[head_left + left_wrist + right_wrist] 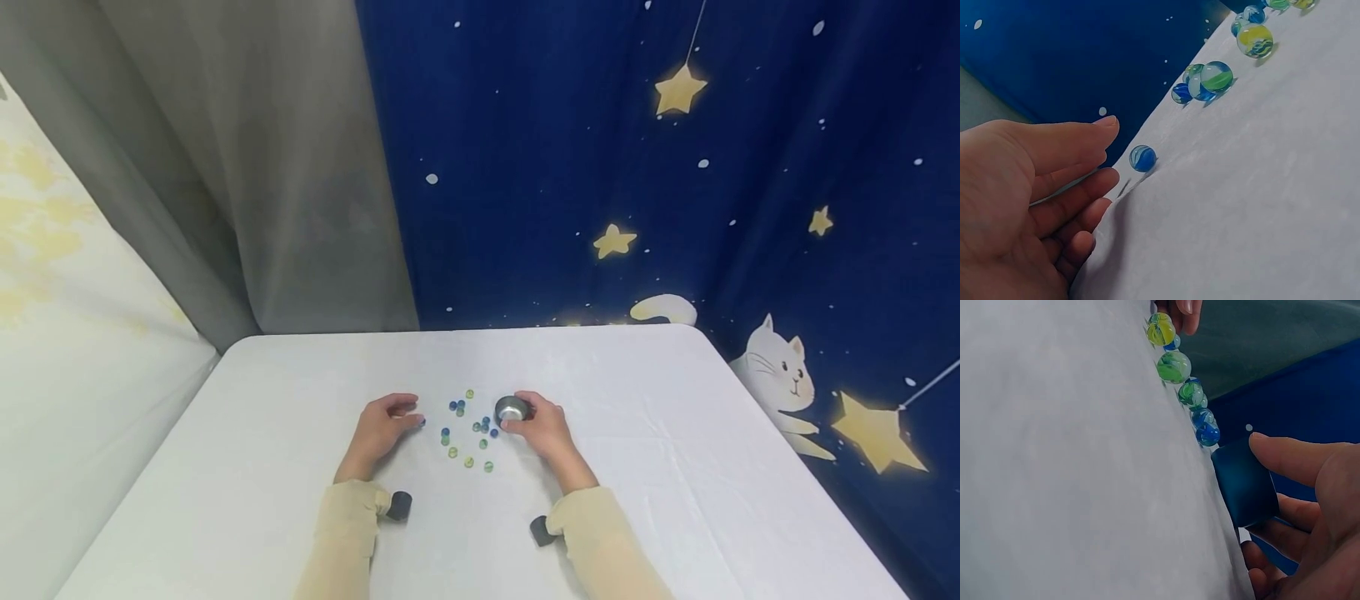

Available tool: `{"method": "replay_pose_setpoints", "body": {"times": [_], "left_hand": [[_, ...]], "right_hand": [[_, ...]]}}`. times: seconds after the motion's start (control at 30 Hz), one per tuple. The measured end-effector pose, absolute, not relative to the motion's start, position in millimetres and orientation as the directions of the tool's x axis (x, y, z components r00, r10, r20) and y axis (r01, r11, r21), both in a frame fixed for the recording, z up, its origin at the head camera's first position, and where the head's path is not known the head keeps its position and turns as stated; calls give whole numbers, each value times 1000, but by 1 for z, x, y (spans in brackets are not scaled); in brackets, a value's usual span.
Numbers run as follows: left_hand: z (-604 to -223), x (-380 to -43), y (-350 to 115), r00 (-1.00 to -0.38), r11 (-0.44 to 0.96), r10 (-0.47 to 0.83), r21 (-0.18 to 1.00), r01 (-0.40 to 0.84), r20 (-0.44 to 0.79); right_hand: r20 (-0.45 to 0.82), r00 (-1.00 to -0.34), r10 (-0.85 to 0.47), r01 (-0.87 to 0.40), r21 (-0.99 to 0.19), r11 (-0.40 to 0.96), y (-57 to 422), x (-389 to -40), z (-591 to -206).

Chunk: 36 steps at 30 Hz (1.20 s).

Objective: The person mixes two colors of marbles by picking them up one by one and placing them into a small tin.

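Observation:
My left hand point(377, 432) is at the left of the scattered marbles, thumb and fingers apart with nothing between them. Just beyond its fingertips, a blue swirled marble point(1142, 159) lies on the white cloth; a small gap shows between them in the left wrist view. On the other side, my right hand point(547, 429) grips a small round metal cup point(510, 408) between thumb and fingers. The cup's opening faces up, and its wall point(1244, 481) looks dark in the right wrist view. Several blue, green and yellow glass marbles point(468, 462) lie between the hands.
A white cloth covers the table point(247, 467). Beyond its far edge hang a grey curtain point(315, 208) and a dark blue curtain point(517, 208) with stars and a cat. Black devices point(400, 506) are worn at both wrists, by the beige sleeves.

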State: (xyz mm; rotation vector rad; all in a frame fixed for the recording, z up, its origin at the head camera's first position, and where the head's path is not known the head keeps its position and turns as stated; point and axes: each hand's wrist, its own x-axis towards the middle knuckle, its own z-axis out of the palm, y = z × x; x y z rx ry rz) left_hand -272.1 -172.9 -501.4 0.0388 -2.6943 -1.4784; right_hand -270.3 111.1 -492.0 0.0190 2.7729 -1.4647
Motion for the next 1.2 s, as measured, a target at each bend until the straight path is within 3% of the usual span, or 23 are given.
{"method": "replay_pose_setpoints", "body": {"times": [0.53, 1.2], "left_hand": [[-506, -273, -171, -997, 650, -12, 758, 51, 77], [-507, -273, -170, -990, 670, -11, 736, 97, 140]], "right_hand": [[1, -1000, 21, 11, -820, 572, 108, -272, -494], [-21, -999, 41, 41, -826, 563, 104, -269, -492]]}}
